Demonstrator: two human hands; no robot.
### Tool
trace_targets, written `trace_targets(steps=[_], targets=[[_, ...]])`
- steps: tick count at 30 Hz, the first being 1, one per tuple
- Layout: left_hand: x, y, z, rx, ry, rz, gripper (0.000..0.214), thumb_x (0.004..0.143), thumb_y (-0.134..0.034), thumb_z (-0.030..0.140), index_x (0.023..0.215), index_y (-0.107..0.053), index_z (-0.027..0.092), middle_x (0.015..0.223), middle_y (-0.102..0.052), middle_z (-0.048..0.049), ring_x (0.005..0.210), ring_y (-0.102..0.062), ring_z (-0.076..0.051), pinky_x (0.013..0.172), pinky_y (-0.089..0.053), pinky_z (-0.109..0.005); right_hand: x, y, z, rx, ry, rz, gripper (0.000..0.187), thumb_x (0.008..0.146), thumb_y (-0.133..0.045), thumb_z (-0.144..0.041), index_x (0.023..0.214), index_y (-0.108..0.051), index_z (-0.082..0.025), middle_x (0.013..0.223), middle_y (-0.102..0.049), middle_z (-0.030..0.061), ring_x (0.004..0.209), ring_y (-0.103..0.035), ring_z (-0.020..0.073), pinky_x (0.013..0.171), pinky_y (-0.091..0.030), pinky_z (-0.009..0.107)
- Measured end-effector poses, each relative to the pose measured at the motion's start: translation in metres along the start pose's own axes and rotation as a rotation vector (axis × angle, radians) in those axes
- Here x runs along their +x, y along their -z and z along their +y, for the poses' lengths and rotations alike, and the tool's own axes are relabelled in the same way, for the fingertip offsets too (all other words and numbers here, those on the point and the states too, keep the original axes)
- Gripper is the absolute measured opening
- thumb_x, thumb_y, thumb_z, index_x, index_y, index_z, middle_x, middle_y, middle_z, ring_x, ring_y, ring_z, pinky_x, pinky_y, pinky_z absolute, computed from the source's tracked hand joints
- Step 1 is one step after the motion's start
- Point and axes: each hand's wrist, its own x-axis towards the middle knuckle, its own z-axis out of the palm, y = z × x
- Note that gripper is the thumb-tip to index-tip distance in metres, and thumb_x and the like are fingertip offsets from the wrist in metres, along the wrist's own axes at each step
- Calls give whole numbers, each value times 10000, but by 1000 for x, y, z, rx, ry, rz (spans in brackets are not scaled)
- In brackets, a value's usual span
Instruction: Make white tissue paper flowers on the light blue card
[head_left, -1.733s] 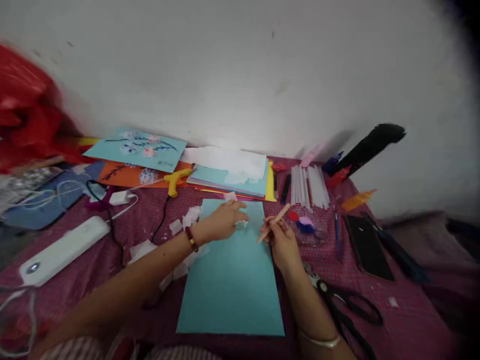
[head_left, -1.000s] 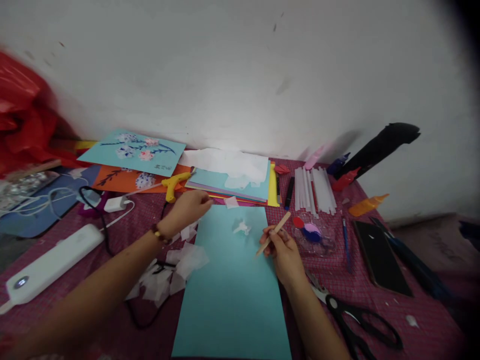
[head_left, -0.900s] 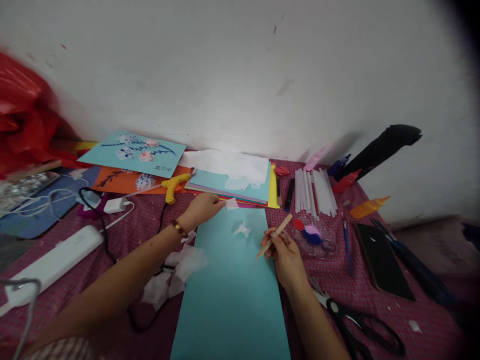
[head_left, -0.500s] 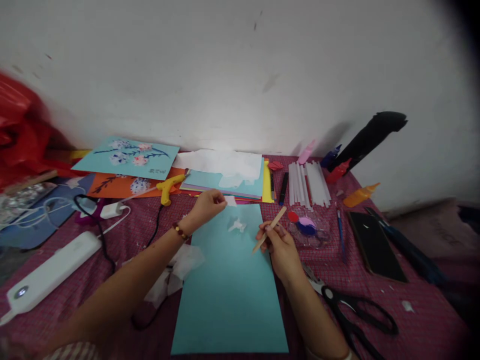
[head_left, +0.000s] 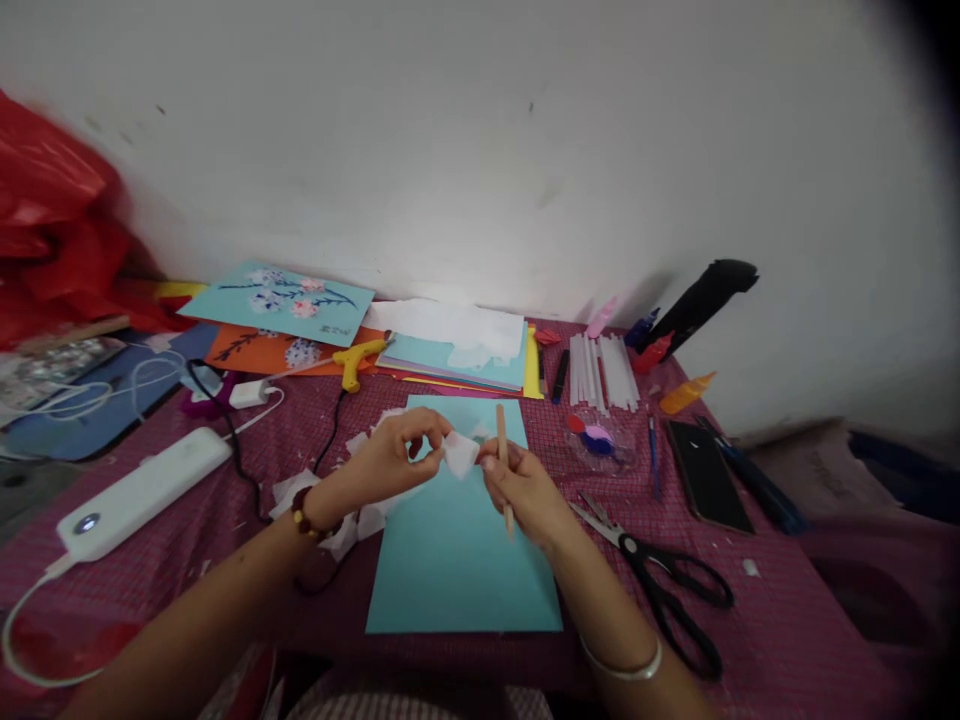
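Observation:
Over a light blue sheet of card (head_left: 465,570), my left hand (head_left: 394,455) pinches a small piece of white tissue paper (head_left: 460,455) between thumb and finger. My right hand (head_left: 529,495) grips a wooden craft stick (head_left: 503,440), held nearly upright, and its fingertips are at the right edge of the tissue piece. Whether they also pinch the tissue I cannot tell. Behind the hands, a white tissue clump (head_left: 481,431) on the card is partly hidden. More torn tissue (head_left: 371,520) lies to the left, beside and partly under my left wrist.
Black-handled scissors (head_left: 652,565) lie right of the card. Behind are a yellow glue gun (head_left: 356,360), stacked paper (head_left: 487,368), white glue sticks (head_left: 604,372) and paint palettes (head_left: 598,438). A white power bank (head_left: 142,495) with cables is left; a phone (head_left: 709,475) lies right.
My left hand has come nearer with a white tissue piece now visible in its pinch. My right hand has moved left to meet it, and the craft stick has turned more upright.

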Motion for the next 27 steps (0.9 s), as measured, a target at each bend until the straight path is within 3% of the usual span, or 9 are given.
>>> trace_targets(steps=[4, 10, 16, 19, 21, 24, 27], targets=[[-12, 3, 6, -23, -31, 30, 94, 709, -512, 102, 653, -499, 176, 847, -643, -37, 766, -576, -131, 651, -422, -233, 2, -14, -3, -69, -18, -10, 310, 668, -729, -425, 718, -517, -203, 473, -373, -112, 377, -284, 50, 362, -228, 194], [-24, 11, -14, -203, 118, 203, 122, 700, -528, 162, 615, -441, 179, 739, -574, -10, 674, -524, -117, 604, -405, -227, 3, -13, -3, -177, -6, 73, 303, 681, -702, -421, 738, -490, -213, 472, -355, -121, 367, -274, 54, 360, -222, 198], [-22, 16, -35, -331, 233, 209, 121, 650, -547, 206, 621, -433, 179, 771, -574, -19, 687, -529, -120, 596, -412, -223, 7, 43, -6, -373, 65, 288, 308, 695, -698, -432, 724, -483, -214, 490, -383, -104, 413, -304, 75, 405, -225, 219], [-19, 16, -33, -253, 191, 162, 107, 673, -542, 204, 614, -459, 174, 826, -606, -37, 748, -561, -136, 641, -430, -236, 10, 73, -13, -497, 88, 355, 286, 638, -731, -362, 616, -491, -209, 479, -409, -84, 440, -326, 87, 431, -224, 228], [-18, 16, -29, -206, 115, 116, 102, 702, -535, 183, 619, -476, 174, 849, -619, -45, 788, -577, -145, 674, -437, -245, 9, 82, -20, -568, 94, 370, 260, 581, -754, -268, 556, -503, -206, 470, -422, -74, 456, -339, 92, 440, -214, 229], [-18, 12, -24, -147, -5, 36, 101, 730, -525, 143, 641, -495, 180, 870, -634, -51, 847, -593, -160, 729, -444, -263, 3, 70, -33, -615, 114, 376, 136, 627, -714, -237, 643, -584, -202, 526, -465, -58, 487, -368, 101, 453, -234, 230], [-18, 5, -20, -95, -91, -32, 113, 752, -525, 128, 660, -506, 190, 879, -646, -47, 898, -593, -172, 796, -443, -289, 0, 34, -39, -594, 100, 272, 171, 717, -664, -336, 823, -649, -201, 561, -472, -57, 483, -372, 98, 457, -270, 232]])
